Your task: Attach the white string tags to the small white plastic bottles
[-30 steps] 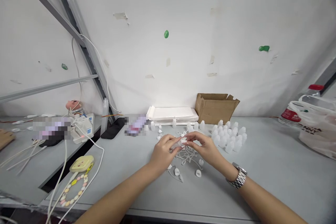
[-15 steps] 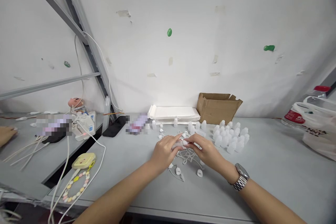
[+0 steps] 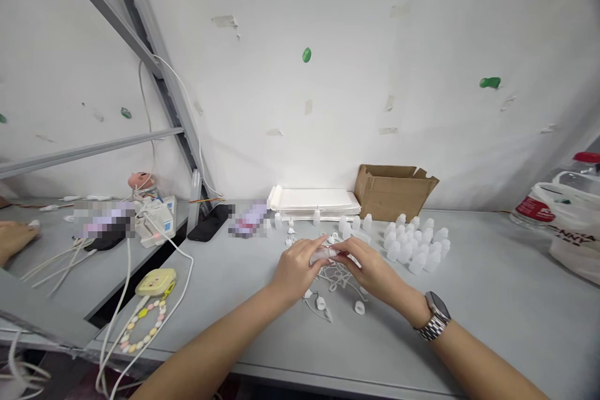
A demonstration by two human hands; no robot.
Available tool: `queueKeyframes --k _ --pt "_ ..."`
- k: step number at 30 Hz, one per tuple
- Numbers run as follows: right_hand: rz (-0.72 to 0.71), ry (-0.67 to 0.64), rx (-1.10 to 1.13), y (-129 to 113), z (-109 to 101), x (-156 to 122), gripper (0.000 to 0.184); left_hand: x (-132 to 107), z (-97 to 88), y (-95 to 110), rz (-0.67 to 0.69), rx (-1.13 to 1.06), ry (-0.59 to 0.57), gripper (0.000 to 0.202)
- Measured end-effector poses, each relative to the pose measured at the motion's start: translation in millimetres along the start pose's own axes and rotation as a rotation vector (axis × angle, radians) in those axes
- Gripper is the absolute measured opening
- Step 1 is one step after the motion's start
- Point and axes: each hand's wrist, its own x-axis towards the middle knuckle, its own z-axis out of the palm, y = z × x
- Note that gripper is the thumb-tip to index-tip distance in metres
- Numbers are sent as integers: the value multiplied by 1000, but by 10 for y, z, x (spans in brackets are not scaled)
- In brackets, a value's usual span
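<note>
Hands are pinching one small bottle (image 3: 327, 254) between them, left hand (image 3: 296, 269) and right hand (image 3: 370, 270) both closed; light, slippery plastic, probably best gripped round its body.

We cannot make out the small white plastic piece (image 3: 327, 254) pinched at frame centre; fingertips cover most of it. Pixelated patches (image 3: 109, 223) blur items at middle left, and the right edge crops the white plastic bag (image 3: 574, 234).
</note>
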Motion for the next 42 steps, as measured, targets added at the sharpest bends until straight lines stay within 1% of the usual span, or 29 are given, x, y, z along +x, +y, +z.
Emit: queueKeyframes --k 2,4,7,9,11,14,16,18,20,23,26,29,31,33,36,38,39,41,42 --pt "-9 8 -10 12 12 1 15 1 1 2 18 0 11 40" --pt "-24 22 -73 23 39 12 15 -9 10 -2 77 31 26 37" --pt "-27 54 -218 37 83 31 27 -32 43 -19 193 110 31 35" --pt "-10 72 -288 40 92 37 33 -40 67 -35 230 146 14 36" --pt "3 75 -293 38 75 37 29 -36 80 -51 200 141 3 38" --pt "-47 31 -228 31 20 34 16 -8 63 -60 65 69 12 40" --pt "-94 6 -200 30 -11 33 16 14 38 -52 -33 7 -6 40" --pt "-110 -4 -185 32 -26 34 17 28 18 -40 -79 -31 -44 40" --pt "-110 -10 -173 35 -26 35 16 30 12 -34 -56 -36 -72 42" --pt "-100 -11 -158 33 -10 31 14 13 27 -44 63 -6 -57 41" --pt "-35 -7 -160 20 26 18 16 -12 46 -61 198 84 -8 40" --pt "73 -21 -102 7 90 8 22 -28 47 -66 312 253 37 43" --pt "188 -31 16 10 141 12 25 -30 34 -62 381 373 34 48" --pt "335 -52 197 18 179 27 30 -27 18 -54 449 452 19 52" --pt "534 -101 433 10 176 63 40 -19 5 -44 528 475 37 55" --pt "573 -102 471 -13 128 83 44 -12 8 -39 513 447 59 53" --pt "557 -86 453 -25 96 89 45 -7 10 -37 479 417 67 50" --pt "506 -17 383 -32 32 96 44 6 14 -31 362 295 78 42" --pt "491 29 355 -22 5 98 43 15 14 -26 278 197 79 37"
